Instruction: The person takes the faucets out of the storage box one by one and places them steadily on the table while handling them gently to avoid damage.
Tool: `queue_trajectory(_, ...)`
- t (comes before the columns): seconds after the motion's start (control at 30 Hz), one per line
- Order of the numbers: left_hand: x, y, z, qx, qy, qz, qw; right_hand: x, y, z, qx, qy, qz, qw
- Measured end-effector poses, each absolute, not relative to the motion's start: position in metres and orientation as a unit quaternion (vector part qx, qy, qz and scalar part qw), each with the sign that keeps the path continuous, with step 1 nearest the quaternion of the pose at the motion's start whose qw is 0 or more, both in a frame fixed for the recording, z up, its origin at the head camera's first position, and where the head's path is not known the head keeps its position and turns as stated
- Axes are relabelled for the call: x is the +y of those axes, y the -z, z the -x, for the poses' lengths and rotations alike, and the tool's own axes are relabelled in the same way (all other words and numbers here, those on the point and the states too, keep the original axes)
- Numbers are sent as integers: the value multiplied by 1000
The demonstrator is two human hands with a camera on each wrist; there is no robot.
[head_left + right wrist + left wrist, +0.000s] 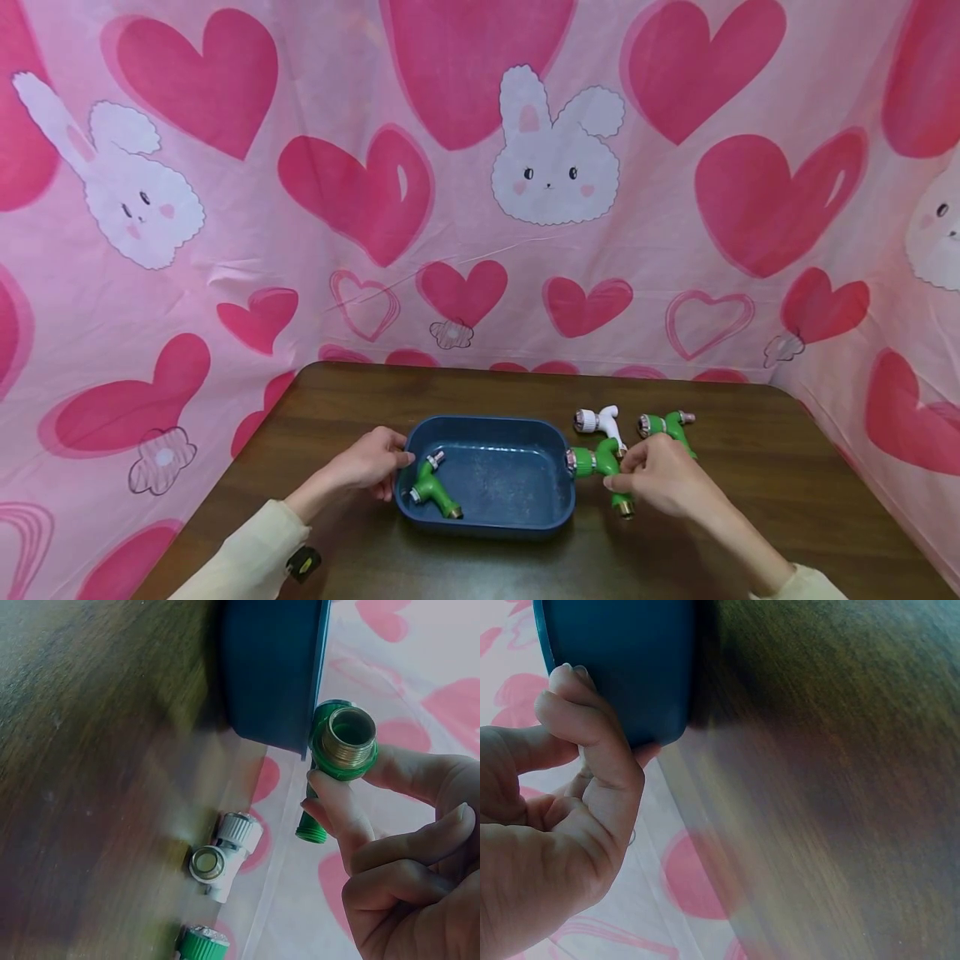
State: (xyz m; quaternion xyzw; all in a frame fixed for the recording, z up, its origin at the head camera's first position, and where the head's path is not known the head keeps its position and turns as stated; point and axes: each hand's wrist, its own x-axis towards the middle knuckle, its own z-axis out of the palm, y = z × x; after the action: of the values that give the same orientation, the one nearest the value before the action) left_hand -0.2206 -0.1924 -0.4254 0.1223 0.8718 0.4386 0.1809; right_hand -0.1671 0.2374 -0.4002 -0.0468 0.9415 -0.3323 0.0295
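Note:
A dark blue tray [487,523] rests on the table, with one green tap [432,492] lying in its left end. At the tray's left end, my left hand [375,460] grips the rim, its curled fingers against the outer wall in the left wrist view. My right hand [663,475] pinches another green tap [602,460] between thumb and fingers, raised beside the tray's right rim. The held tap's brass threaded end [351,735] faces the right wrist camera. Behind it lie a white tap [600,419] and a third green tap [666,424], partly hidden by my right hand.
The brown wooden table [352,392] has rounded far corners. A pink curtain [465,233] with hearts and rabbits hangs behind it and on both sides. Below my left sleeve is a small black object with a yellow mark [303,564].

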Motion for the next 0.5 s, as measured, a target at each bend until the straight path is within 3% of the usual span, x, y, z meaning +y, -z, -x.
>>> queue_trajectory(0.5, -193, 425, 219, 869, -445, -123, 178, 254, 410, 169, 944, 326, 39, 28)
